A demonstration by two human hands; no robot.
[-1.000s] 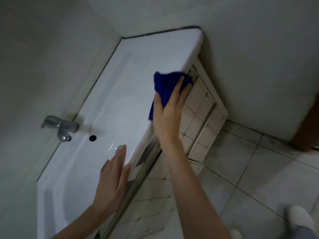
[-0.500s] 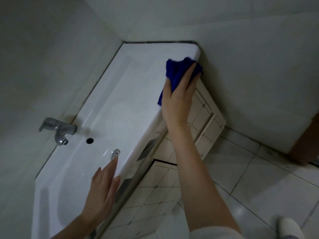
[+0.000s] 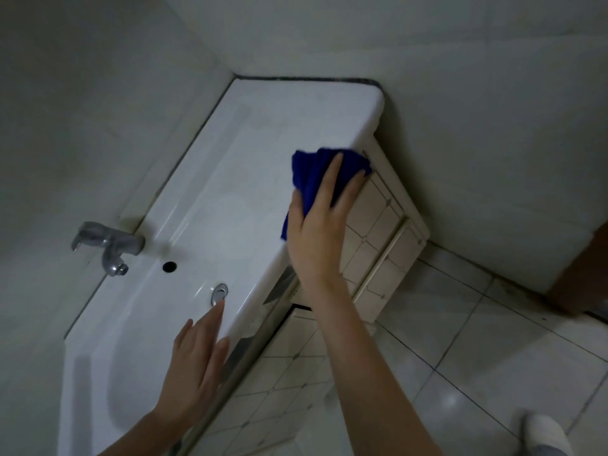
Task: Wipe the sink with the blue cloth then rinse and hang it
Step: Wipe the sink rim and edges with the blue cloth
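Observation:
The white sink runs diagonally from the lower left to the wall corner at the top. My right hand presses the bunched blue cloth against the sink's front edge, fingers spread over it. My left hand lies flat and open on the front rim near the basin, its fingertips close to the metal drain plug. A metal tap sticks out of the left wall above the basin, with a dark overflow hole beside it.
A tiled cabinet stands under the sink, its door slightly ajar. Grey walls enclose the sink at the left and the back. Pale floor tiles spread to the right, with a white shoe at the bottom right and a brown door frame at the far right.
My right hand slid the cloth along the front edge up to the far corner, then back toward me. My left hand stayed flat on the rim.

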